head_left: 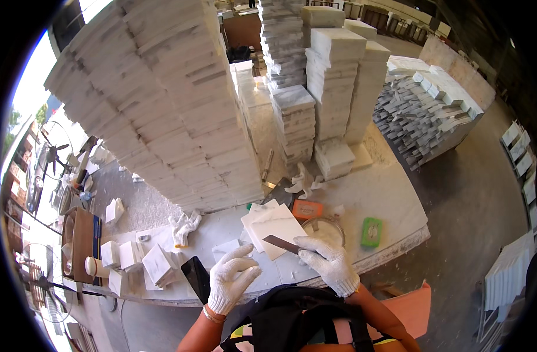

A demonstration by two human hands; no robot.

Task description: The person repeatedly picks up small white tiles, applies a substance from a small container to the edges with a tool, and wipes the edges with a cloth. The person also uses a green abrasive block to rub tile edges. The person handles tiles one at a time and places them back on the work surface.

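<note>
Right hand (329,262), in a white knit glove: fingers closed on one end of a thin dark strip (282,244), which juts left over a white marble tile (275,230) lying flat on the stone bench (391,193). Left hand (231,278), also gloved: fingers loosely spread, holding nothing, just below and left of the strip, beside a black phone (196,277). Behind the tile: an orange box (306,209), a green box (371,232), tall stacks of marble tiles (157,100).

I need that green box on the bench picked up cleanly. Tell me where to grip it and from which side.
Take the green box across its two long sides, coming straight down from above. It lies flat on the marble bench, near the front edge, with bare stone around it, so both long sides look free. The right hand, already holding a dark strip, is nearest.
</note>
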